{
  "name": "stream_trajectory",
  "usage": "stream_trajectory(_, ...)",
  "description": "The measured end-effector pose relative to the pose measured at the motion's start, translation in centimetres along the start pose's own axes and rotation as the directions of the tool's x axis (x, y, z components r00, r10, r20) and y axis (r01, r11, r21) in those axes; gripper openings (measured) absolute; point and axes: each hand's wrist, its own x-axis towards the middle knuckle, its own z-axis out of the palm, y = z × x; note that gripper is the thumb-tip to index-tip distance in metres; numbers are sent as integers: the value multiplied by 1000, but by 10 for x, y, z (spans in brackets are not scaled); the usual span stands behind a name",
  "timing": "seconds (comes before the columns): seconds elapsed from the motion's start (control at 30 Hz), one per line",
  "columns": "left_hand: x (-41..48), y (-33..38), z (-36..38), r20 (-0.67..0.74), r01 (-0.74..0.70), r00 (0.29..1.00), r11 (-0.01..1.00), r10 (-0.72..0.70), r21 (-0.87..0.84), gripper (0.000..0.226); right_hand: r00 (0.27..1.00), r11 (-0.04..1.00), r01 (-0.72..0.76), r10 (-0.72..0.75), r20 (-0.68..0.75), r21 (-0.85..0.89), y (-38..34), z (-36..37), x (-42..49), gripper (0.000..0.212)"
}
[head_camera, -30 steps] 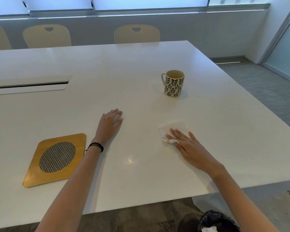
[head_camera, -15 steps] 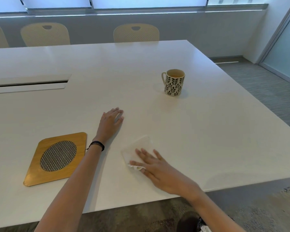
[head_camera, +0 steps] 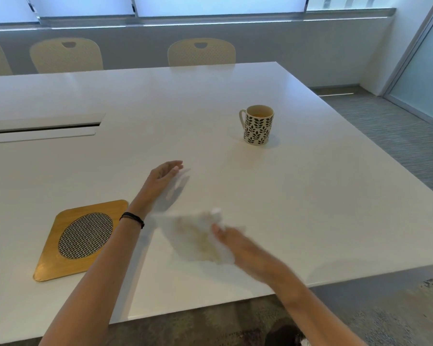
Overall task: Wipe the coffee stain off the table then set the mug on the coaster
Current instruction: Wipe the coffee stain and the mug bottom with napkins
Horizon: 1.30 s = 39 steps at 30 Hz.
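My right hand (head_camera: 245, 248) grips a white tissue (head_camera: 198, 236) raised off the white table (head_camera: 310, 208); the tissue is blurred and shows a brownish stain on its underside. My left hand (head_camera: 163, 177) is lifted slightly above the table with fingers apart, holding nothing. A cream mug with a dark leaf pattern (head_camera: 258, 124) stands upright at the middle right, its handle to the left, brown liquid inside. The wooden coaster with a woven oval centre (head_camera: 81, 239) lies flat at the near left, beside my left forearm.
A cable slot with a lid (head_camera: 43, 128) is set into the table at the far left. Cream chairs (head_camera: 201, 52) stand behind the far edge. A dark bin (head_camera: 285, 335) sits on the floor below the near edge. Carpet lies to the right.
My right hand dragged the tissue left toward the near edge, then lifted it off the table, stained side showing. My left hand rose off the surface.
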Motion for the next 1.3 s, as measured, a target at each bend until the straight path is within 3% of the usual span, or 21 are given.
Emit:
stream_trajectory(0.07, -6, 8, 3, 93, -9, 995, 995, 18, -95, 35, 980, 965, 104, -58, -193, 242, -9, -20, 7, 38)
stream_trajectory(0.13, -12, 18, 9, 220, 37, 975, 981, 7, -191, 42, 939, 925, 195, -80, -335, 326, -17, -41, 14, 36)
stream_trajectory(0.27, -21, 37, 24, 414, 108, 910, 966, 0, -236, 52, 882, 906, 268, -95, -462, 326, -25, -73, 19, 29)
stream_trajectory(0.43, -22, 45, 37, 482, 57, 875, 984, 32, -169, 45, 856, 918, 248, -59, -513, 309, -24, -87, 24, 26)
stream_trajectory(0.8, -19, 56, 45, 410, 21, 910, 979, 66, -204, 27, 885, 972, 209, -140, -444, 110, -25, -96, 25, 18)
stream_trajectory(1.07, -14, 63, 60, 248, -50, 963, 971, 109, -235, 15, 856, 949, 315, -279, -435, 10, -33, -97, 27, 28)
stream_trajectory(1.3, -11, 60, 58, 304, -47, 941, 949, 147, -313, 16, 884, 924, 381, -360, -298, 17, -35, -103, 17, 34)
